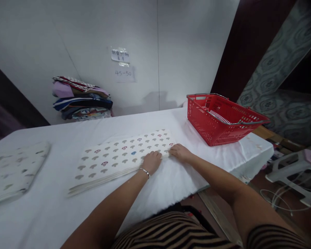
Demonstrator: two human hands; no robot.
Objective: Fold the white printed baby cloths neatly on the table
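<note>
Folded cloth (pixel 126 152), lying on the white tablecloth (pixel 166 190) before the body, running slantwise from near left to far right, showing rows of grey mushroom shapes with a few red ones and a blue one among them. Showing several thin layers along the near edge. Resting the left hand (pixel 152 162) palm down over that edge, keeping the fingers close together and only slightly bent. Touching the near right corner with the right hand (pixel 180 153), bending the fingers a little there. Not being able to tell, with the undersides hidden, whether pinching any layer or merely pressing. Wearing a silvery bracelet (pixel 145 172) on the left wrist and a striped garment (pixel 176 231).

Spreading pale and faintly creased over the whole table, and hanging down past the near right corner: the same tablecloth. Lying at its left, well apart from the hands: a second folded cloth (pixel 18 169), blurring somewhat. Standing at the far right: a red basket (pixel 209 128) with metal handles. Leaning in a heap against the grey wall (pixel 145 31) at the far left: a stack of fabrics (pixel 83 100). Hanging above, one below the other: a paper sign (pixel 120 55) and a sheet reading "45-50" (pixel 125 74). Rising at the right: a dark panel (pixel 248 45) beside a patterned surface (pixel 298 69). Standing below, near loose white cables (pixel 274 197): a white stool (pixel 295 173).
</note>
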